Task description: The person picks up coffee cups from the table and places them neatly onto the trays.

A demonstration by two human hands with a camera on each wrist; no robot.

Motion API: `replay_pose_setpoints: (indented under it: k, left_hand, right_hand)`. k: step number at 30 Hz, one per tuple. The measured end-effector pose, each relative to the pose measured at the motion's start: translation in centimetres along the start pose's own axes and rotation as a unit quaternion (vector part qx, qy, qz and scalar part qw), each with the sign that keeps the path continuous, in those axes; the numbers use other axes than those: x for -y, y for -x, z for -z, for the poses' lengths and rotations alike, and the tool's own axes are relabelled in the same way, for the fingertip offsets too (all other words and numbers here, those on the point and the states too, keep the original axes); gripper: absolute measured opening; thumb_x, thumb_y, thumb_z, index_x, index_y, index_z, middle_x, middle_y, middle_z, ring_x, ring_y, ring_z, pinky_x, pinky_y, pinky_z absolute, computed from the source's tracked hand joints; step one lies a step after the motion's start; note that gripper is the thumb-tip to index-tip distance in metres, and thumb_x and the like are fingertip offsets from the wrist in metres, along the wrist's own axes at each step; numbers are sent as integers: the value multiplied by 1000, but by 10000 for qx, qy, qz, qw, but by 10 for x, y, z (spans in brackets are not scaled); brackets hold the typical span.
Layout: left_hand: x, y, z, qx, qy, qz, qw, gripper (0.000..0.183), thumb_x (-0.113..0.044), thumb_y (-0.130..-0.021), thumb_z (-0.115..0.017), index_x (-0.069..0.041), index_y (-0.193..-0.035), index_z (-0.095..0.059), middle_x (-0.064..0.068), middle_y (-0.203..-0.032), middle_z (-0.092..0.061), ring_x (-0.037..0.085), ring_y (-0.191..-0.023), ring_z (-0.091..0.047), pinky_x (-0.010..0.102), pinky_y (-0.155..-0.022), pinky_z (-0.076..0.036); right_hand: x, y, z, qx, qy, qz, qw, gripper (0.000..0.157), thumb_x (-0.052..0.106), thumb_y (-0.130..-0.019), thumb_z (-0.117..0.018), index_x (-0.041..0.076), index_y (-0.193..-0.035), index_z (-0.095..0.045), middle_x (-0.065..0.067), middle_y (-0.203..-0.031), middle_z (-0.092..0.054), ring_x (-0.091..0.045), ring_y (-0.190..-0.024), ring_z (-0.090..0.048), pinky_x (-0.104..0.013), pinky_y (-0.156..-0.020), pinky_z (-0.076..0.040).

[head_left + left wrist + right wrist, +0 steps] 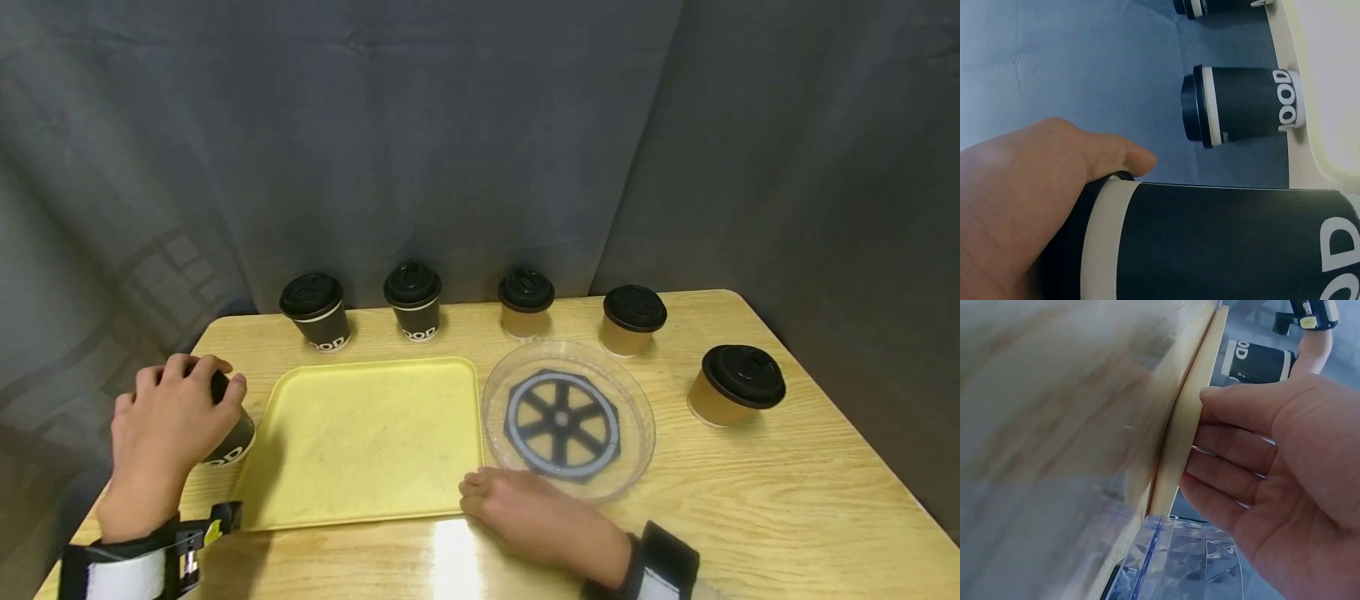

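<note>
At the table's left side my left hand (pixel 168 412) holds a black lidded paper cup (pixel 238 437) from above, fingers spread about its lid. In the left wrist view the thumb lies along the lid's rim and the cup (pixel 1229 244) shows a pale band and white letters. My right hand (pixel 536 512) touches the near right corner of a yellow rectangular tray (pixel 375 442). The right wrist view shows its fingertips along the edge of the tray (pixel 1186 425), beside a clear faceted dish (pixel 1191 559).
Two black cups (pixel 322 321) (pixel 417 312) stand behind the tray. Three brown cups with black lids (pixel 525 321) (pixel 626 333) (pixel 716 400) curve around the clear round dish (pixel 643 433), which sits right of the tray. A dark curtain (pixel 450 150) hangs behind the wooden table (pixel 787 500).
</note>
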State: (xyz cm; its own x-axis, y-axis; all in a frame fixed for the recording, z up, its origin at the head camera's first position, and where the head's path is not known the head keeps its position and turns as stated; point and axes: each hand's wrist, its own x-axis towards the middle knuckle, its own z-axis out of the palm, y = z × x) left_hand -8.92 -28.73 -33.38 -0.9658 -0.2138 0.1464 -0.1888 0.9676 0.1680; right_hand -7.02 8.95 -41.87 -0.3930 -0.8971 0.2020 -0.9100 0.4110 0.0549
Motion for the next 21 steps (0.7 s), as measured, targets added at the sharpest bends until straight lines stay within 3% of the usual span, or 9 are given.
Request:
replay_pose_setpoints:
  k: [21]
  left_hand:
    - [-29, -18, 3, -218, -19, -459, 9987, 41, -36, -100, -41, -6, -122, -57, 27, -131, -44, 56, -114, -33, 71, -82, -31]
  right_hand:
    - [1, 1, 0, 18, 173, 40, 9998, 9, 12, -88, -64, 18, -93, -69, 5, -106, -73, -10, -102, -67, -21, -92, -53]
